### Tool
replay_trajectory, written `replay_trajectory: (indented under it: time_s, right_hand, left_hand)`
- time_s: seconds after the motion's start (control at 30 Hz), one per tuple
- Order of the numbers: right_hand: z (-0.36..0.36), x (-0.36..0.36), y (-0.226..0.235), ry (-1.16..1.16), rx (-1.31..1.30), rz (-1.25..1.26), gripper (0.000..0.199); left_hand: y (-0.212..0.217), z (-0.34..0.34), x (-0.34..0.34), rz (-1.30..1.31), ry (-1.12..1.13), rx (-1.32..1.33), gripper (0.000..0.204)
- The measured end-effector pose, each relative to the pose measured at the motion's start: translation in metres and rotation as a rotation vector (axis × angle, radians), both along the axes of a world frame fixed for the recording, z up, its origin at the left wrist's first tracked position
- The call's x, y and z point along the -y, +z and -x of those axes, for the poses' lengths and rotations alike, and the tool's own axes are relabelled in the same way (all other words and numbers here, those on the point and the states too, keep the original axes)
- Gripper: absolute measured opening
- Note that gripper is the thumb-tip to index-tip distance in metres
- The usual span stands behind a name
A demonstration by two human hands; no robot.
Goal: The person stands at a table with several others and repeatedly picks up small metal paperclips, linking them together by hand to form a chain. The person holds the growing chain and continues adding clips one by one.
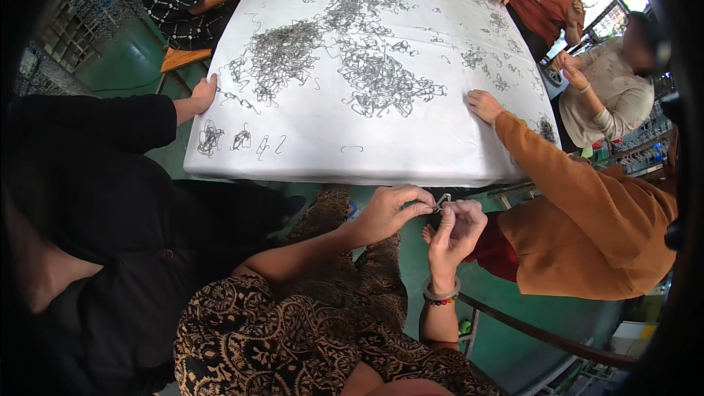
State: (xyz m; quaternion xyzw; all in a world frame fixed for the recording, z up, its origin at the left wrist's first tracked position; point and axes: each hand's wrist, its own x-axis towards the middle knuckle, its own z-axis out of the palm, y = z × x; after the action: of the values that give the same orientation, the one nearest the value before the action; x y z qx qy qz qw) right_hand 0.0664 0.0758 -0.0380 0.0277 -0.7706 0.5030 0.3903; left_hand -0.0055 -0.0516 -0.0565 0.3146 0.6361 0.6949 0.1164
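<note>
Just off the table's near edge, my two hands meet over a small bent metal hook (444, 199). My left hand (390, 213) comes in from the left, its thumb and forefinger pinched at the hook's lower end. Opposite it, my right hand (453, 235) grips the hook between thumb and fingers, with a bangle and a beaded bracelet on the wrist. The fingertips partly cover the hook, so its full shape is hidden. On the white-covered table (308, 150) beyond, a single wire hook (352, 149) lies nearest to my hands.
Large heaps of wire hooks (282, 55) spread over the table, with smaller piles (210, 137) at its near left corner. Co-workers sit close on both sides: a black sleeve (110, 121) at left, an orange-brown sleeve (557, 161) at right. Others sit farther round the table.
</note>
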Motion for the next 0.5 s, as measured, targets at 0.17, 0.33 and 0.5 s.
replay_trajectory:
  time_s: [0.17,0.33,0.5]
  right_hand:
    - [0.005,0.007,-0.004,0.008,-0.084,0.102,0.021]
    - [0.001,0.008,-0.005,0.004,-0.064,0.137,0.021]
    - [-0.01,0.01,-0.017,0.07,-0.025,0.173,0.018]
  left_hand:
    - [-0.003,0.033,0.01,-0.021,0.076,-0.043,0.019]
    - [-0.037,0.214,0.024,0.446,0.495,-0.504,0.021]
    - [-0.099,0.308,0.015,1.033,0.325,-0.652,0.015]
